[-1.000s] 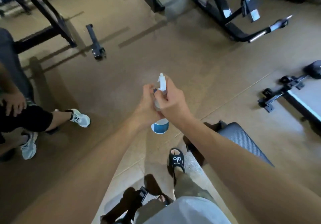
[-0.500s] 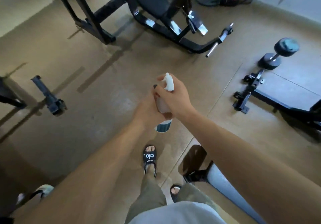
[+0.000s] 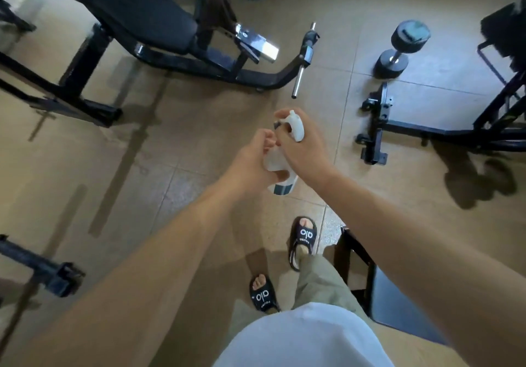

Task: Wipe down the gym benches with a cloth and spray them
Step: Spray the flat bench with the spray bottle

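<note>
Both arms are stretched forward over the tan tiled floor (image 3: 199, 144). The spray bottle (image 3: 280, 171) is held in mid-air between the two hands, roughly at the centre of the scene, upright with a slight tilt. Right hand (image 3: 306, 150): closed around the bottle's neck, white trigger head (image 3: 296, 126) standing above the knuckles, one finger reaching forward over the top of it. Left hand (image 3: 252, 163): cupped against the left side of the clear bottle body, fingers curled loosely onto it; how firmly it grips I cannot tell. The bottle's blue-grey base band shows below both hands.

Far left: black padded bench (image 3: 133, 11) on a black steel frame. Far right: a dumbbell (image 3: 404, 45) standing on end. Near right, partly under the right forearm: a second dark bench pad (image 3: 398, 304). Black slides (image 3: 303, 237) on both feet, near centre.
</note>
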Available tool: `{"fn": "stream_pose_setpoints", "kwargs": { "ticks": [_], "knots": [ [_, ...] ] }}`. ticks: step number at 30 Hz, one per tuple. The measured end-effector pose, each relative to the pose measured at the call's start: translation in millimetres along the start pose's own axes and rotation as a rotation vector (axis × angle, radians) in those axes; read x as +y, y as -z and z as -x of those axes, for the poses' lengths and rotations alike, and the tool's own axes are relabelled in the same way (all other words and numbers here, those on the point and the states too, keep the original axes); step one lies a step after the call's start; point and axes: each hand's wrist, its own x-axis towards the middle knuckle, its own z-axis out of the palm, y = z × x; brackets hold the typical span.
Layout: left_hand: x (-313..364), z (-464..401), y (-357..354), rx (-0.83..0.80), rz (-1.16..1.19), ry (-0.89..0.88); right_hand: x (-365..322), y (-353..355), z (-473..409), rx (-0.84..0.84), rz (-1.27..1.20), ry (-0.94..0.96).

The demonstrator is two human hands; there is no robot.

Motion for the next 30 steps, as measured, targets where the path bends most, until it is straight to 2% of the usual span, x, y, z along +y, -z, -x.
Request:
{"fn": "stream_pose_setpoints", "kwargs": {
  "ticks": [8, 19, 30],
  "knots": [
    [78, -181, 7, -0.148, -0.029, 0.036, 15, 71, -168, 0.133, -0.023, -0.083],
    [177, -418, 51, -0.185, -0.086, 0.026, 14, 166, -411, 0.204, 0.068, -0.156],
    [247, -691, 74, -0.249, -0.109, -0.087, 40, 238, -651, 0.406, 0.031, -0.247]
  ]
}}
